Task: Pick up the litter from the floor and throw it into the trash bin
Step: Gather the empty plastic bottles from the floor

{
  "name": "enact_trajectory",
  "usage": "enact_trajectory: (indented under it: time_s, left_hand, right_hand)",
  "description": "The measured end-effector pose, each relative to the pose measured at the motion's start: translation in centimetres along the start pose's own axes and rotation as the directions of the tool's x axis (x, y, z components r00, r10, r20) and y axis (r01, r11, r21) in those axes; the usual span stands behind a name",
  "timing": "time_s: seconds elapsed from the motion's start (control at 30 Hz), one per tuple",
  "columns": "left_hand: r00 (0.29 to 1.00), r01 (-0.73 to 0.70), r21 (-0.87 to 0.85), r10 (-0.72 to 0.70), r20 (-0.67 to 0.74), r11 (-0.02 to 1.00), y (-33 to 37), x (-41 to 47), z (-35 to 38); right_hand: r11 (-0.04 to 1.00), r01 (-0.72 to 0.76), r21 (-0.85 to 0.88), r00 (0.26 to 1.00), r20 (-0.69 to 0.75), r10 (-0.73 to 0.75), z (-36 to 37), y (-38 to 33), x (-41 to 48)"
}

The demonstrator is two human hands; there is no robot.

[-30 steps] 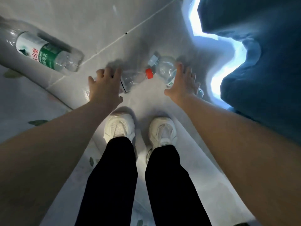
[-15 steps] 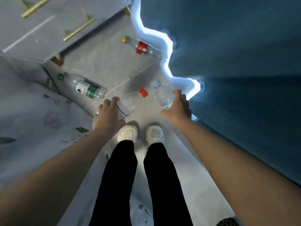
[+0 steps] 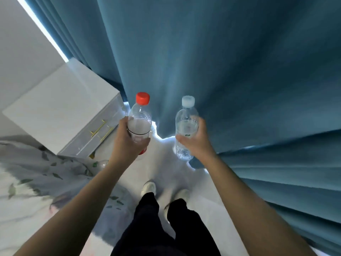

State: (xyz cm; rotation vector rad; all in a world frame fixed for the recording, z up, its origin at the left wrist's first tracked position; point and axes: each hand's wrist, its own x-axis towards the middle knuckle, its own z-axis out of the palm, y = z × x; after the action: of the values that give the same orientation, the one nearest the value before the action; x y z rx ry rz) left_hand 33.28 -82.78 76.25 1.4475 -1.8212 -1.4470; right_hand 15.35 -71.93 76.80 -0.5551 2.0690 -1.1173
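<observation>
Bottles, two of clear plastic, are off the floor and held upright at chest height in front of a standing person, one in each hand. The red-cap bottle [image 3: 139, 115] sits in the left hand [image 3: 127, 145], whose fingers wrap round its lower half. The white-cap bottle [image 3: 186, 117] is in the right hand [image 3: 198, 143], thumb across the front and fingers curled behind. The two bottles are near each other but apart, caps pointing up. Behind them hangs a blue curtain [image 3: 230, 61], its hem lit by daylight where it meets the pale floor [image 3: 166, 169]. To the left stands a white cabinet [image 3: 60, 108] with gold handles [image 3: 97, 128]. A third bottle [image 3: 102, 163] lies on the floor at the cabinet's foot, partly hidden by a leaf-print bedspread [image 3: 27, 182]. Below, black trousers [image 3: 147, 228] and white shoes [image 3: 149, 187] show.
</observation>
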Motion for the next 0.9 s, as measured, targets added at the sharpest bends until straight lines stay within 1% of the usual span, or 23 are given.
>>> enact_trajectory:
  time_s: [0.07, 0.17, 0.3, 0.4, 0.47, 0.57, 0.73, 0.83, 0.9]
  left_hand:
    - [0.996, -0.085, -0.035, 0.087, 0.028, 0.996, 3.2, -2.3, 0.1]
    - [0.97, -0.223, -0.053, 0.227, 0.09, 0.973, 6.9, -5.5, 1.8]
    - [0.924, -0.335, -0.08, 0.344, 0.17, 0.939, 10.4, -8.6, 5.6]
    - [0.889, -0.39, -0.125, 0.408, 0.207, 0.912, 13.2, -12.8, 9.5]
    - [0.858, -0.429, -0.174, 0.46, 0.226, 0.886, 14.8, -16.0, 12.3]
    - [0.799, -0.468, -0.242, 0.524, 0.295, 0.85, 16.1, -20.8, 16.9]
    - [0.71, -0.466, -0.331, 0.57, 0.414, 0.821, 17.7, -27.7, 23.9]
    - [0.64, -0.47, -0.36, 0.592, 0.49, 0.806, 18.5, -30.5, 27.6]
    - [0.58, -0.494, -0.375, 0.619, 0.53, 0.785, 19.4, -32.2, 30.0]
  right_hand:
    - [0.996, 0.04, 0.074, 0.997, -0.067, -0.035, -3.0, -1.2, -3.0]
    - [0.987, 0.109, 0.119, 0.984, -0.157, -0.09, -8.0, -1.8, -7.2]
    - [0.967, 0.202, 0.152, 0.953, -0.257, -0.158, -13.4, -2.0, -11.8]
    - [0.936, 0.282, 0.21, 0.928, -0.308, -0.21, -18.3, -0.4, -16.3]
    - [0.929, 0.313, 0.197, 0.904, -0.361, -0.229, -21.9, 1.2, -19.5]
    - [0.922, 0.342, 0.18, 0.859, -0.458, -0.229, -26.8, 4.0, -23.8]
    - [0.921, 0.349, 0.175, 0.777, -0.604, -0.179, -33.5, 8.3, -29.7]
    - [0.916, 0.36, 0.179, 0.705, -0.696, -0.141, -37.1, 10.7, -32.9]
    - [0.918, 0.356, 0.172, 0.645, -0.756, -0.109, -39.3, 12.5, -35.0]
